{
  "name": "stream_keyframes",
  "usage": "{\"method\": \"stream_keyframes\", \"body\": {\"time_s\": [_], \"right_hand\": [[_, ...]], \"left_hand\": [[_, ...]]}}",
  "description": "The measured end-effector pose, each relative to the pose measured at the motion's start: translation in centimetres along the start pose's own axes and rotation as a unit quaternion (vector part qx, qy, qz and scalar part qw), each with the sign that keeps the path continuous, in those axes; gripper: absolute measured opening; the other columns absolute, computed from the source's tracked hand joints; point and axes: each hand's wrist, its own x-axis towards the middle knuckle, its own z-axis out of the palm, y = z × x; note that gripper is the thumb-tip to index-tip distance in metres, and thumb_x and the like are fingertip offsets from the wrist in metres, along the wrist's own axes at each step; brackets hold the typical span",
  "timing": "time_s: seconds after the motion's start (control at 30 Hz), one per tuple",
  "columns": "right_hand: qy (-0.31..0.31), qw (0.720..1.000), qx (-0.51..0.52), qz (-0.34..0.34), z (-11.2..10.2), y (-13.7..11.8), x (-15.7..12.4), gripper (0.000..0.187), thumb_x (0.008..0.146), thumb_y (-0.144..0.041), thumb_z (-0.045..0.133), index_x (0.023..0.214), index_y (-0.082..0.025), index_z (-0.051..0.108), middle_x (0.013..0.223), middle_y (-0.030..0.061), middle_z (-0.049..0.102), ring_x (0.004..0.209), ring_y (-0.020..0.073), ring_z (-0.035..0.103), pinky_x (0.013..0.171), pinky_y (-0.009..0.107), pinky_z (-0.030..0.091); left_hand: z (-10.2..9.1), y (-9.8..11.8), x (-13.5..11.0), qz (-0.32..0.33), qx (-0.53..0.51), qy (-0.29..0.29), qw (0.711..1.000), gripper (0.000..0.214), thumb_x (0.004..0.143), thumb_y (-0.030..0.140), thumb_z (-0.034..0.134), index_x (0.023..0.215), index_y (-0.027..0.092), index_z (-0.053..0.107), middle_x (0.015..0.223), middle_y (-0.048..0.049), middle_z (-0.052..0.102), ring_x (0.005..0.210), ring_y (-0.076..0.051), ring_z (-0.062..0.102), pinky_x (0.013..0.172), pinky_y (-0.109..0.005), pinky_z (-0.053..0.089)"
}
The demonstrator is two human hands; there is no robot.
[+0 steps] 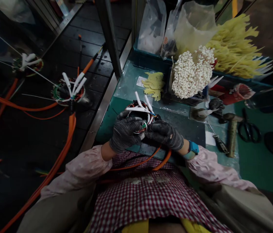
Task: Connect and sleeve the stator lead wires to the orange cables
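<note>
A ring-shaped wound motor stator (131, 105) rests at the near side of the work mat, with white sleeved leads (140, 110) standing up from it. My left hand (128, 132), in a dark grey glove, is closed around its left and near side. On the near right, my right hand (165, 134), gloved alike, has its fingers bent together at the ring's edge by the wires. What the right fingertips pinch is too small to make out. An orange cable (163, 160) runs from beneath my right hand across the checked apron.
Two similar stators (60, 94) with orange cables sit on the dark surface at left, beyond a metal post (109, 35). White tubes (189, 74), yellow insulation pieces (153, 84), a hammer (232, 136), a screwdriver (220, 142) and scissors (249, 129) lie to the right.
</note>
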Motion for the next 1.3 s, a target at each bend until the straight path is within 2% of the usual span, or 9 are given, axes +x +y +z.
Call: {"method": "stream_keyframes", "body": {"time_s": [0.1, 0.2, 0.37, 0.53, 0.77, 0.9, 1.0, 1.17, 1.3], "right_hand": [[-0.036, 0.996, -0.018, -0.081, 0.2, -1.0, -0.2, 0.026, 0.118, -0.028, 0.057, 0.120, -0.030, 0.082, 0.115, 0.0038, 0.086, 0.115, 0.0218, 0.080, 0.104, 0.045, 0.070], [-0.041, 0.998, -0.014, -0.039, 1.2, -1.9, 2.3, 0.030, 0.119, -0.028, 0.051, 0.115, -0.029, 0.081, 0.111, 0.0042, 0.085, 0.110, 0.0204, 0.080, 0.103, 0.041, 0.071], [0.101, 0.986, -0.080, 0.103, 2.0, -0.8, 8.3, 0.020, 0.111, -0.026, 0.057, 0.108, -0.027, 0.077, 0.109, 0.0093, 0.081, 0.106, 0.0274, 0.077, 0.106, 0.051, 0.068], [0.228, 0.944, -0.098, 0.219, 0.0, 0.0, 6.6, 0.030, 0.115, -0.035, 0.054, 0.140, -0.024, 0.066, 0.137, 0.0149, 0.073, 0.127, 0.0291, 0.073, 0.116, 0.052, 0.063], [0.025, 0.975, -0.074, 0.206, -0.2, 2.9, 7.3, 0.047, 0.093, -0.026, 0.086, 0.140, -0.019, 0.079, 0.123, 0.0123, 0.085, 0.103, 0.0278, 0.079, 0.100, 0.046, 0.069], [-0.091, 0.987, -0.021, 0.133, -2.0, 6.3, 11.1, 0.028, 0.087, -0.019, 0.089, 0.115, -0.019, 0.084, 0.108, 0.0016, 0.087, 0.098, 0.0163, 0.077, 0.098, 0.029, 0.064], [-0.106, 0.988, -0.010, 0.113, -2.6, 7.0, 11.8, 0.020, 0.087, -0.026, 0.093, 0.104, -0.021, 0.084, 0.103, -0.0023, 0.085, 0.098, 0.0136, 0.077, 0.095, 0.025, 0.063], [0.078, 0.974, -0.138, 0.159, -3.6, 4.6, 6.7, 0.051, 0.097, -0.042, 0.088, 0.143, -0.022, 0.077, 0.139, 0.0156, 0.077, 0.118, 0.0306, 0.076, 0.102, 0.048, 0.064], [0.240, 0.892, -0.305, 0.230, -6.4, 4.2, 3.3, 0.029, 0.101, -0.043, 0.081, 0.122, -0.024, 0.084, 0.135, 0.0190, 0.076, 0.130, 0.0403, 0.066, 0.116, 0.066, 0.049]], "left_hand": [[0.1, 0.2, 0.3, 0.012, -0.009, 0.026, 1.000, 0.013, 0.105, 0.034, 0.071, 0.114, 0.028, 0.078, 0.113, -0.0006, 0.089, 0.108, -0.023, 0.085, 0.122, -0.053, 0.058], [0.2, 0.2, 0.6, 0.035, -0.003, 0.056, 0.998, 0.015, 0.106, 0.032, 0.070, 0.117, 0.027, 0.078, 0.111, -0.0007, 0.089, 0.108, -0.022, 0.085, 0.121, -0.049, 0.057], [0.1, -0.9, 0.7, 0.070, 0.001, 0.030, 0.997, 0.015, 0.105, 0.040, 0.076, 0.098, 0.028, 0.081, 0.113, -0.0013, 0.089, 0.116, -0.025, 0.083, 0.122, -0.047, 0.056], [-1.8, -2.1, -0.7, 0.095, 0.066, -0.074, 0.991, 0.018, 0.108, 0.040, 0.078, 0.125, 0.037, 0.082, 0.139, -0.0005, 0.083, 0.137, -0.027, 0.074, 0.129, -0.054, 0.049], [-6.4, -1.9, 0.4, 0.191, 0.152, -0.139, 0.960, 0.042, 0.104, 0.003, 0.064, 0.134, 0.027, 0.080, 0.114, -0.0049, 0.084, 0.108, -0.023, 0.075, 0.087, -0.032, 0.062], [-8.3, -2.3, 2.7, 0.231, 0.126, -0.178, 0.948, 0.036, 0.104, 0.005, 0.061, 0.122, 0.027, 0.082, 0.112, -0.0057, 0.085, 0.102, -0.025, 0.077, 0.079, -0.036, 0.060], [-8.5, -2.7, 2.3, 0.223, 0.173, -0.163, 0.946, 0.032, 0.099, 0.005, 0.066, 0.116, 0.027, 0.082, 0.117, -0.0069, 0.087, 0.108, -0.028, 0.078, 0.083, -0.040, 0.058], [-6.5, -3.4, -0.1, 0.181, 0.218, -0.065, 0.957, 0.016, 0.101, 0.023, 0.073, 0.113, 0.031, 0.080, 0.138, -0.0021, 0.085, 0.137, -0.029, 0.074, 0.110, -0.046, 0.051], [-5.0, -4.9, 0.4, 0.196, 0.158, -0.099, 0.963, 0.014, 0.101, 0.041, 0.085, 0.105, 0.031, 0.077, 0.136, 0.0013, 0.086, 0.150, -0.030, 0.068, 0.124, -0.047, 0.048]]}}
